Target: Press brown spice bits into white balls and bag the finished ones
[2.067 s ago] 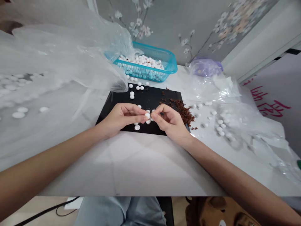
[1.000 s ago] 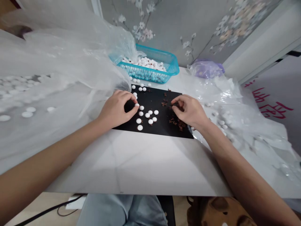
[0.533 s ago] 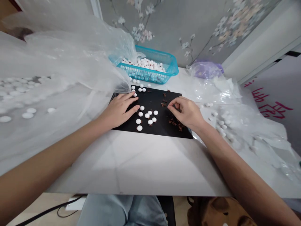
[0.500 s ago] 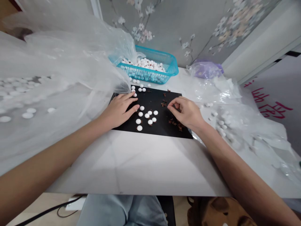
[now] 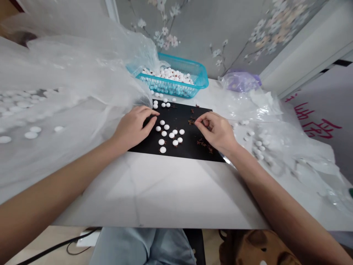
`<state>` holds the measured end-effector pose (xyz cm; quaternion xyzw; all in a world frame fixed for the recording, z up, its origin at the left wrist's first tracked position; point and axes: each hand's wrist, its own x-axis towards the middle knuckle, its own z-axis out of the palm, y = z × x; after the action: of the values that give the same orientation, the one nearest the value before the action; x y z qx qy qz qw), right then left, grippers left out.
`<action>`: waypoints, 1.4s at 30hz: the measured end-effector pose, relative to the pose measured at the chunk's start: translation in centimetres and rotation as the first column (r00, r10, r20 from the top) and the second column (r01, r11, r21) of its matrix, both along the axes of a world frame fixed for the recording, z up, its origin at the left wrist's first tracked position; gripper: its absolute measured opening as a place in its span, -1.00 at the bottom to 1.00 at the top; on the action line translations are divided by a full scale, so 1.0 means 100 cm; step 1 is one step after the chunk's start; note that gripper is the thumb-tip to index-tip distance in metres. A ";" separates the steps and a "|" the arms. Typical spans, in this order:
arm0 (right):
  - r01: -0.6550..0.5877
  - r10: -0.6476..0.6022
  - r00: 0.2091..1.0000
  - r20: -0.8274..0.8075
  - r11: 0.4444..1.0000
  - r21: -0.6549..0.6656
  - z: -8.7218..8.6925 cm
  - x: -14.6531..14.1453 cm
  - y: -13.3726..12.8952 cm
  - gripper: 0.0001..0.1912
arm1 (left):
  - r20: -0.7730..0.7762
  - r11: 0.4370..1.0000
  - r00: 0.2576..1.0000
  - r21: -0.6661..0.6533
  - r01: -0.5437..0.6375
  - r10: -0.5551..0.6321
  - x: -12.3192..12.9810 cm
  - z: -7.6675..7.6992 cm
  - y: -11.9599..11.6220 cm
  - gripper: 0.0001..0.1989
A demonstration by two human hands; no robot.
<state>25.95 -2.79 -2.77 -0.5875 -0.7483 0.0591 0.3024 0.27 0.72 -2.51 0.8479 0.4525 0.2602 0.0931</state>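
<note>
White balls (image 5: 171, 135) (head cam): loose cluster on blk mat (image 5: 190, 151), btwn hands; few more at mat's far L edge.
L hand (image 5: 132, 127): fingers parted, released, just L of cluster.
R hand (image 5: 220, 132): fingertips pinched tog. over mat's R side, by brown bits (image 5: 201, 142); can't tell if gripping one.
Blue basket (image 5: 204, 79): far side of counter (image 5: 176, 191), many balls inside.

The white, faintly grey-veined table (image 5: 154, 195) bears a black mat (image 5: 190, 151). Behind the mat stands a blue basket (image 5: 204, 79), with loose white balls (image 5: 174, 99) before it; left of the mat spreads a cloudy plastic bag (image 5: 82, 70), right of it crumpled clear plastic (image 5: 292, 143).
</note>
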 end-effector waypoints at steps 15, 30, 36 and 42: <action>-0.032 0.031 0.998 -0.053 0.999 -0.013 0.001 -0.006 -0.003 -0.90 | -0.055 0.983 0.982 0.007 0.182 -0.181 0.001 -0.002 0.000 -0.75; -0.051 0.052 0.998 -0.044 0.998 0.032 -0.002 -0.008 -0.006 -0.90 | 0.019 0.993 0.997 0.092 0.074 -0.076 0.002 -0.002 -0.003 -0.87; -0.054 0.055 0.998 -0.033 0.998 0.036 0.000 -0.010 -0.008 -0.90 | 0.046 0.999 0.999 -0.029 0.025 -0.024 0.001 0.000 -0.004 -0.91; -0.055 0.056 0.998 -0.036 0.998 0.026 0.000 -0.011 -0.007 -0.90 | 0.022 0.991 0.996 0.097 0.087 -0.089 0.004 0.002 -0.006 -0.75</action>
<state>24.89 -3.53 -2.74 -0.5616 -0.7591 0.0690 0.3218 0.70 0.11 -2.32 0.8671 0.4002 0.2883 0.0696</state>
